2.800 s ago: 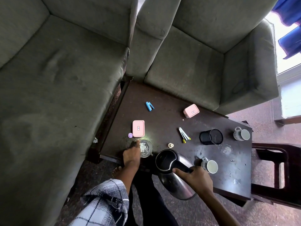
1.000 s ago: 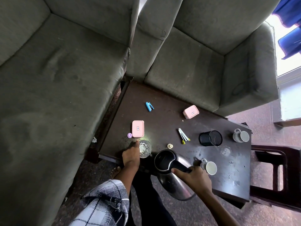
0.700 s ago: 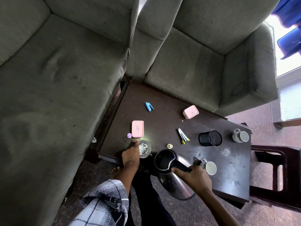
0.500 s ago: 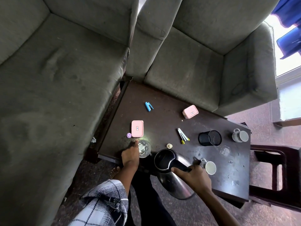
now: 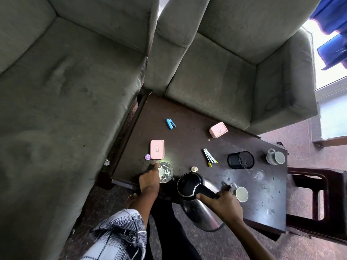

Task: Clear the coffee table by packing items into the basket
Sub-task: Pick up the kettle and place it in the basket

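Note:
A steel kettle (image 5: 201, 212) with a black lid stands at the near edge of the dark coffee table (image 5: 187, 139). My right hand (image 5: 221, 204) grips its black handle. My left hand (image 5: 149, 180) holds a clear glass (image 5: 165, 172) on the table beside the kettle. Scattered on the table are two pink boxes (image 5: 157, 149) (image 5: 218, 129), a blue stapler (image 5: 170, 123), a nail clipper (image 5: 209, 157), a black mesh pen cup (image 5: 241, 160) lying on its side, and two mugs (image 5: 240, 193) (image 5: 275, 157). No basket is in view.
Grey sofas stand behind (image 5: 234, 62) and to the left (image 5: 56, 91) of the table. A dark wooden stool (image 5: 319, 199) stands at the right. A small purple cap (image 5: 147, 157) and a cream cap (image 5: 194, 169) lie on the table.

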Action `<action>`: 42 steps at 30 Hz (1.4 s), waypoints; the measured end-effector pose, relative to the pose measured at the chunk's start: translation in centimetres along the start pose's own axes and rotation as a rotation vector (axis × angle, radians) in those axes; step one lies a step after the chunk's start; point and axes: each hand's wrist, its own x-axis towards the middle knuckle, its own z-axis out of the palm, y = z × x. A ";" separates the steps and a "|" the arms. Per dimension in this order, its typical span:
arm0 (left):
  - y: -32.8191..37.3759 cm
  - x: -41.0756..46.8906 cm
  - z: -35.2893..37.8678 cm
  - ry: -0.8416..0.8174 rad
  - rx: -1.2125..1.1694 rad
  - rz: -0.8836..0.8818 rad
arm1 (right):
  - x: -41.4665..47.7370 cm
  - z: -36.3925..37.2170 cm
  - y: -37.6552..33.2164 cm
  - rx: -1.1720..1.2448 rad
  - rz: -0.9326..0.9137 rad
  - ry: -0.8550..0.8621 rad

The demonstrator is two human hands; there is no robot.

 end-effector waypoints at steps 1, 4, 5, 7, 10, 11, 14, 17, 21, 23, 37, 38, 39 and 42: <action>0.0 0.0 0.0 0.000 -0.002 0.000 | 0.0 0.0 0.0 0.002 0.002 0.002; 0.0 0.0 0.0 -0.004 0.001 0.000 | 0.0 0.1 -0.1 0.003 0.004 0.002; 0.0 0.0 0.0 -0.008 0.001 -0.001 | 0.0 0.1 -0.1 0.005 0.004 0.002; 0.0 0.0 0.0 -0.008 0.003 -0.003 | 0.0 0.0 -0.2 0.000 0.005 0.004; 0.0 0.0 0.0 -0.002 0.005 0.000 | -0.1 -0.1 -0.3 -0.015 0.002 0.007; 0.0 0.0 0.1 -0.002 0.007 0.001 | 0.0 -0.1 -0.4 -0.016 -0.001 0.007; -0.1 0.0 0.1 0.003 0.012 0.004 | 0.0 -0.1 -0.5 -0.023 -0.002 0.003; -0.1 0.1 0.2 0.000 0.002 0.003 | 0.0 -0.1 -0.6 -0.031 0.001 0.005; -0.1 0.1 0.1 -0.010 -0.011 -0.002 | 0.0 0.0 -0.7 -0.036 -0.011 0.004; -0.2 0.1 0.2 -0.008 -0.007 0.001 | 0.0 0.0 -0.8 -0.034 -0.004 0.004; -0.3 0.2 0.4 0.000 -0.002 0.006 | 0.3 -0.1 -1.3 -0.007 -0.013 0.017; -0.3 0.2 0.4 -0.001 -0.001 0.006 | 0.3 -0.1 -1.4 -0.012 -0.013 0.018; -0.2 0.2 0.3 -0.003 0.000 0.006 | 0.3 -0.1 -1.4 -0.016 -0.013 0.018; -0.2 0.2 0.3 -0.003 -0.002 0.007 | 0.3 -0.1 -1.6 -0.023 -0.015 0.019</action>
